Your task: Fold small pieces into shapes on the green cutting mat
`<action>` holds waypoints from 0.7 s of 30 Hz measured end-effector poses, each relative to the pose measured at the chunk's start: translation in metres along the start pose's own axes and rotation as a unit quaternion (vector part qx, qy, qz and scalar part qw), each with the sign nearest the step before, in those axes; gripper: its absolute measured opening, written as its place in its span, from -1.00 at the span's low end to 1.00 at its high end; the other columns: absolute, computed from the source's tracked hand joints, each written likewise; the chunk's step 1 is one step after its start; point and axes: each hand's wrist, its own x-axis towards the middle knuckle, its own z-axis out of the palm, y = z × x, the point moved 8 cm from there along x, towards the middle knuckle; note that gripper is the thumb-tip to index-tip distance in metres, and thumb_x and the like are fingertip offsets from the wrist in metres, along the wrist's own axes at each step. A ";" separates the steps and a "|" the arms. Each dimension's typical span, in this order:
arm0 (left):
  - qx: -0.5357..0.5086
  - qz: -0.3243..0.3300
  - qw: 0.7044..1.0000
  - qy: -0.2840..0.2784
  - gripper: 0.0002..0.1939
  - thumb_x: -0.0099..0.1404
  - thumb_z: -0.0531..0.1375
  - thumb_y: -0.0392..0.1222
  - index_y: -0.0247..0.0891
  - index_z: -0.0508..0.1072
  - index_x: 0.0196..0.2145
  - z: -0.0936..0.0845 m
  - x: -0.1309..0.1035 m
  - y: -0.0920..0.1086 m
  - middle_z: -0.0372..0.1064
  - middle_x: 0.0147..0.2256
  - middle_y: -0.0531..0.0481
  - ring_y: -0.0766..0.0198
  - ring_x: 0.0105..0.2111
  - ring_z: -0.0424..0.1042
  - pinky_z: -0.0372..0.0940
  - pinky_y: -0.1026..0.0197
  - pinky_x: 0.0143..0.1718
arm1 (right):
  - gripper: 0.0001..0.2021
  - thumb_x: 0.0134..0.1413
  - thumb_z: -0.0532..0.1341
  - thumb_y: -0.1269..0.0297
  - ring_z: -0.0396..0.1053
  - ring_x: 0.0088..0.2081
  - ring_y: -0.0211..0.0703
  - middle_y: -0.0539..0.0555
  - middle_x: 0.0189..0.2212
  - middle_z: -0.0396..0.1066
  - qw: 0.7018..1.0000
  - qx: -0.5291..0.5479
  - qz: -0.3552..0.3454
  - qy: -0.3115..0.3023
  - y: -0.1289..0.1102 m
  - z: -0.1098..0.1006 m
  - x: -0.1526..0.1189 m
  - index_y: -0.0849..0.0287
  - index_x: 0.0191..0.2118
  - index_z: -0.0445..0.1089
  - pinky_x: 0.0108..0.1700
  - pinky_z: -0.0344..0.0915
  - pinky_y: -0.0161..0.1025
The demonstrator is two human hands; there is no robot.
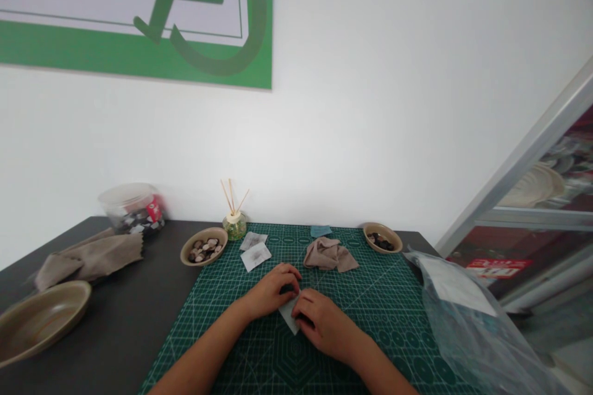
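A small pale grey square sheet [290,317] lies low over the green cutting mat [241,345], between my two hands. My left hand [274,290] is closed, with its fingertips on the sheet's upper left edge. From the right, my right hand [322,324] pinches the sheet's right edge, its fingers curled. Both hands cover parts of the sheet, so whether something lies under it or in its folds is hidden. Just beyond the hands is a crumpled beige cloth [327,254]. Two white squares with dark smudges, the nearer white square [256,256] overlapping the other, lie farther left.
Bowls of dark and pale round pieces stand at the back: a left bowl [186,251] and a right bowl [393,245]. Nearby are a reed diffuser [235,227], blue piece [320,231], plastic jar [132,210], beige cloth [99,256], larger bowl [76,305] and clear plastic bag [458,321].
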 end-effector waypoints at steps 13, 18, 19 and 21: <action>0.004 0.003 1.000 0.002 -0.87 0.13 0.22 -0.44 -0.25 0.44 -0.37 0.000 0.000 0.000 0.31 -0.11 -0.05 0.18 -0.04 0.28 0.16 0.14 0.02 | -0.83 0.03 0.14 0.53 0.28 -0.17 -0.16 0.08 -0.25 0.35 1.000 -0.003 -0.016 -0.007 -0.006 0.001 0.000 0.19 -0.25 0.35 -0.08 0.22 -0.24; 0.004 0.005 1.000 0.002 -0.88 0.14 0.21 -0.42 -0.25 0.44 -0.37 0.000 0.000 0.000 0.31 -0.11 -0.05 0.18 -0.04 0.28 0.16 0.13 0.02 | -0.86 0.05 0.15 0.50 0.26 -0.15 -0.14 0.06 -0.26 0.35 1.000 -0.009 -0.022 -0.013 -0.008 0.001 0.001 0.17 -0.26 0.35 -0.06 0.21 -0.22; 0.005 0.006 1.000 0.002 -0.88 0.13 0.22 -0.42 -0.25 0.44 -0.37 0.000 0.000 0.000 0.31 -0.11 -0.05 0.17 -0.04 0.28 0.16 0.13 0.02 | -0.86 0.04 0.15 0.50 0.26 -0.14 -0.14 0.06 -0.26 0.35 1.000 -0.011 -0.015 -0.006 -0.006 -0.001 0.001 0.17 -0.27 0.35 -0.05 0.20 -0.21; 0.006 0.006 1.000 0.000 -0.87 0.12 0.22 -0.42 -0.25 0.44 -0.36 0.000 0.000 0.000 0.31 -0.11 -0.05 0.17 -0.04 0.27 0.15 0.12 0.03 | -0.87 0.04 0.16 0.52 0.25 -0.13 -0.13 0.07 -0.26 0.35 1.000 -0.013 -0.004 0.004 -0.003 -0.006 0.001 0.18 -0.28 0.35 -0.03 0.19 -0.19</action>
